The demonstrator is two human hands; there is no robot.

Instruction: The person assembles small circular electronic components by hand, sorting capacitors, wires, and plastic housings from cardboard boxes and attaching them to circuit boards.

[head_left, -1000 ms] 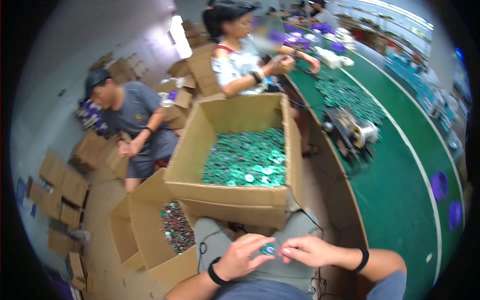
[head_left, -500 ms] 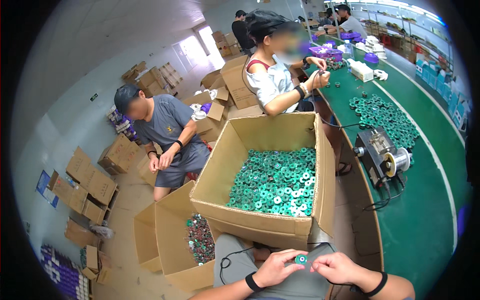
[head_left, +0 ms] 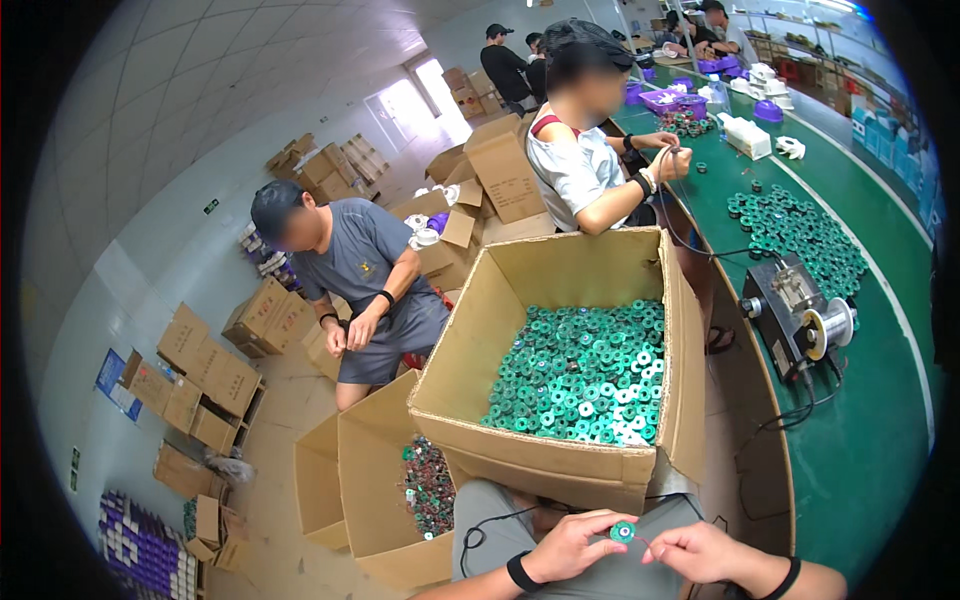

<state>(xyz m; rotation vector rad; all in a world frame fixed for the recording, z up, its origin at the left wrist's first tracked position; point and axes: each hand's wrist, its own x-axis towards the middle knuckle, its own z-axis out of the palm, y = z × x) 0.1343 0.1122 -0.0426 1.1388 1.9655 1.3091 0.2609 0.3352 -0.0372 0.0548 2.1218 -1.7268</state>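
View has swung slightly left since the earlier frame — hands and large carton [head_left: 540, 465] sit farther right in the picture. Left hand [head_left: 568, 548] grips a green disc [head_left: 622, 532] between thumb and fingers; right hand [head_left: 700, 553], just beside it, pinches a thin reddish wire [head_left: 642, 542] near the disc. Disc is held between the 2 hands, above the lap. Directly beyond the hands: the large carton, containing many green discs [head_left: 580, 370]. Left of them: open carton [head_left: 375, 500] with mixed pieces [head_left: 428, 490]. Right and ahead: green bench [head_left: 850, 440] bearing a black machine [head_left: 775, 310]. Beyond — 2 co-workers, 1 leftward [head_left: 355, 255], 1 ahead [head_left: 585, 160].
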